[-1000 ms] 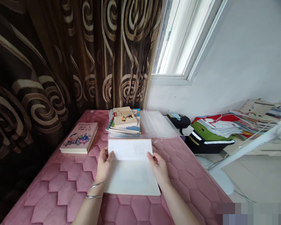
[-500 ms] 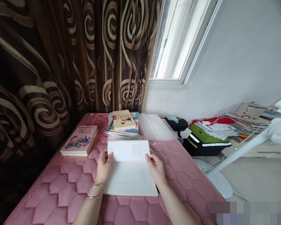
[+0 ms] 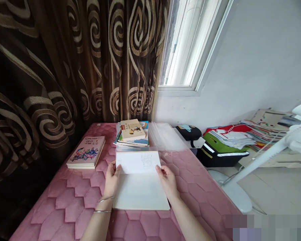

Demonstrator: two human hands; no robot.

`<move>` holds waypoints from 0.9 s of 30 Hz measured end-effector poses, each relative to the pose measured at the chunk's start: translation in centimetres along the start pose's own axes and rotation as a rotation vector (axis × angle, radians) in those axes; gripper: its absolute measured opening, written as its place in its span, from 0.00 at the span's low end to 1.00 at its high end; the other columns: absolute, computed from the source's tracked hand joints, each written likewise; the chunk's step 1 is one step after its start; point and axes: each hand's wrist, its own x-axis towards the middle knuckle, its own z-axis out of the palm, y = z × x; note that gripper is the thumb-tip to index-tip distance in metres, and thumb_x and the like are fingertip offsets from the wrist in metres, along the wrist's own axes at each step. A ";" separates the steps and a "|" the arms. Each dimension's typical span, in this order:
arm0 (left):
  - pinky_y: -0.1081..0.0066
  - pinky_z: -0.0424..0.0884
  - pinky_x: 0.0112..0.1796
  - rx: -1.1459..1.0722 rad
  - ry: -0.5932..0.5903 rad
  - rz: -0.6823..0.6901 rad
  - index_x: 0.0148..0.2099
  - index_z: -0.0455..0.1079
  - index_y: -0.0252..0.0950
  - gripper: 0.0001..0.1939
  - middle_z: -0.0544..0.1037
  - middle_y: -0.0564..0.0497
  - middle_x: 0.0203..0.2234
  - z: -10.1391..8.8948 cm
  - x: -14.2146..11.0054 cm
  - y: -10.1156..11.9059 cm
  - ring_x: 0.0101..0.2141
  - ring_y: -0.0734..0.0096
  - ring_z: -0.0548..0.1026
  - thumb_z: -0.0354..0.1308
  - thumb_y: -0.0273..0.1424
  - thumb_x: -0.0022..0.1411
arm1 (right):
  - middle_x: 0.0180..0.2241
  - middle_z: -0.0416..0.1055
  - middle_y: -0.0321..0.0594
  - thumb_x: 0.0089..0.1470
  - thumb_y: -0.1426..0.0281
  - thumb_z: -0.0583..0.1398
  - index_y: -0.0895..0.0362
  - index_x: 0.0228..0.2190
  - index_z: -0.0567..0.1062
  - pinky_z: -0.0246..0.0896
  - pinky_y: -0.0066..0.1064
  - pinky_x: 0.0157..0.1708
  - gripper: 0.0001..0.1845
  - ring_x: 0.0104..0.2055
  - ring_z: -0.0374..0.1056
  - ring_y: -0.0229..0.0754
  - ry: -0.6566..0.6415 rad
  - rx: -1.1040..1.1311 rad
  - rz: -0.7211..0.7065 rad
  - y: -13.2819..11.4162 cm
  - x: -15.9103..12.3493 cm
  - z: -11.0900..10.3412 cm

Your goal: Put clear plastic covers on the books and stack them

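Observation:
An open book lies in front of me, its upper white page showing small print at the right. Across the lower part is a whitish, see-through plastic book cover, and a clear strip of it sticks out past the page's far edge. My left hand pinches the left edge of the book, thumb on top. At the right edge my right hand holds it the same way. Both hands' undersides are hidden, so how much plastic they grip cannot be seen.
Pink quilted bedding lies under everything. Two pale books are stacked at left; a book pile stands behind. Clear plastic covers lie back right. Beyond the bed are a white fan and a green-black box.
The view has shifted slightly. Both hands keep their hold on the book's sides, with almost no movement of the book or the plastic.

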 end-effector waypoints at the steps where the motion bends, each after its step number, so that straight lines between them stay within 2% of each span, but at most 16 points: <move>1: 0.66 0.66 0.46 -0.001 0.005 -0.002 0.45 0.66 0.37 0.19 0.77 0.48 0.39 0.0 0.0 0.0 0.42 0.66 0.74 0.60 0.42 0.55 | 0.19 0.68 0.35 0.41 0.43 0.61 0.56 0.23 0.72 0.55 0.28 0.22 0.27 0.22 0.61 0.39 0.007 -0.001 -0.001 -0.1 0.0 0.0; 9: 0.64 0.66 0.46 -0.022 0.006 -0.009 0.43 0.67 0.37 0.20 0.77 0.46 0.38 0.3 0.3 0.0 0.41 0.65 0.74 0.61 0.43 0.53 | 0.20 0.69 0.35 0.43 0.45 0.61 0.56 0.24 0.70 0.55 0.28 0.22 0.26 0.23 0.62 0.39 -0.023 0.054 0.053 -0.4 -0.2 0.2; 15: 0.66 0.66 0.46 -0.008 0.002 -0.015 0.43 0.66 0.37 0.18 0.77 0.47 0.39 0.1 0.1 0.2 0.41 0.65 0.73 0.60 0.42 0.54 | 0.20 0.70 0.36 0.42 0.44 0.61 0.56 0.24 0.73 0.56 0.28 0.23 0.27 0.24 0.64 0.41 0.010 0.010 0.036 -0.7 -0.2 0.1; 23: 0.66 0.66 0.46 -0.053 -0.010 -0.007 0.44 0.65 0.37 0.19 0.77 0.47 0.39 0.2 0.2 -0.1 0.41 0.66 0.74 0.61 0.41 0.54 | 0.19 0.66 0.33 0.42 0.46 0.62 0.56 0.24 0.69 0.54 0.27 0.22 0.25 0.22 0.60 0.38 -0.012 0.078 0.051 -0.5 -0.2 0.3; 27: 0.65 0.67 0.46 -0.047 -0.006 -0.002 0.44 0.65 0.36 0.20 0.77 0.46 0.39 0.1 0.3 -0.4 0.41 0.65 0.74 0.62 0.42 0.54 | 0.20 0.67 0.35 0.41 0.46 0.62 0.57 0.25 0.70 0.55 0.27 0.22 0.26 0.23 0.60 0.38 -0.013 0.098 0.070 -0.8 -0.2 0.3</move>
